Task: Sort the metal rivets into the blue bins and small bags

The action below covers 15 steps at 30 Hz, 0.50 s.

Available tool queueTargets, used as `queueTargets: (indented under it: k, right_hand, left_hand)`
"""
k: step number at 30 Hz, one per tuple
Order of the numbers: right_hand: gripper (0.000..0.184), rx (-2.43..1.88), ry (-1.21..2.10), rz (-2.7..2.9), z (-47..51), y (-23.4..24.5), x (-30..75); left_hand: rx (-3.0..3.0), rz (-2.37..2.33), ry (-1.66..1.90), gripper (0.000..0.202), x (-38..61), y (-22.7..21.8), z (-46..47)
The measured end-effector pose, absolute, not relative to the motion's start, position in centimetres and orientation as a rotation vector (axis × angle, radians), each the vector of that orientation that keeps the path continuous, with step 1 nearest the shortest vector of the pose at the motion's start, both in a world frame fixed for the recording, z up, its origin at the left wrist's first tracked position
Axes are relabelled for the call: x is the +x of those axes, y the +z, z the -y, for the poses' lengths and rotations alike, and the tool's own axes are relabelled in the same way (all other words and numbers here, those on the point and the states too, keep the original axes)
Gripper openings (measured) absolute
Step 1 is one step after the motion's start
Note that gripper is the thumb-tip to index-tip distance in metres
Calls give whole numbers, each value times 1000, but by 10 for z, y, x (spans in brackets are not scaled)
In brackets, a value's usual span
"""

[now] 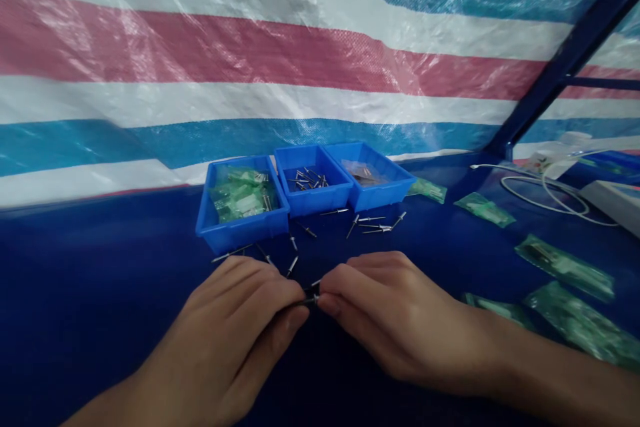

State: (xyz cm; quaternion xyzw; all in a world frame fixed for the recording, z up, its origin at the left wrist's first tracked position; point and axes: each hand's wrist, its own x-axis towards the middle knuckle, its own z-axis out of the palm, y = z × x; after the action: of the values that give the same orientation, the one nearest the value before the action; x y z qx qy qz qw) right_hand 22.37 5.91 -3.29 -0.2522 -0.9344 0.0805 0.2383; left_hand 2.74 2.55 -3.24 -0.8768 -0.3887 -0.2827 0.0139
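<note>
My left hand (245, 327) is closed, thumb and forefinger pinching a thin metal blind rivet (309, 301). Fingertip to fingertip with it, my right hand (387, 310) pinches the other end of that rivet. Most of the rivet is hidden by the fingers, and a second thin shiny piece (313, 285) shows just behind it; whether it is held I cannot tell. Beyond the fingers, several loose rivets lie on the dark blue table, among them one rivet (293, 266) close to my left knuckles and another rivet (353, 226) farther off.
Three blue bins stand at the back: a left bin (243, 235) with green packets, a middle bin (320, 201) with loose rivets, a right bin (383, 195) with a clear packet. Green packets (565, 267) and a white cable (545, 190) lie right. Striped sheeting (300, 53) hangs behind.
</note>
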Motion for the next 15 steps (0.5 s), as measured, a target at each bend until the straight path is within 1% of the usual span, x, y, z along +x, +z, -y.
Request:
queueTargets:
  k: [4, 8, 11, 15]
  right_hand:
    - [21, -647, 153, 2543, -58, -32, 225]
    - [14, -557, -19, 2564, -59, -32, 226]
    - [15, -528, -63, 2594, -59, -32, 226]
    - [21, -523, -65, 2621, -59, -32, 226]
  left_hand:
    - [-2712, 1203, -877, 14, 29, -31, -26]
    - [-2735, 1277, -875, 18, 29, -30, -28]
    - [-2753, 1275, -905, 20, 29, -33, -28]
    - [-2750, 1245, -943, 16, 28, -34, -28]
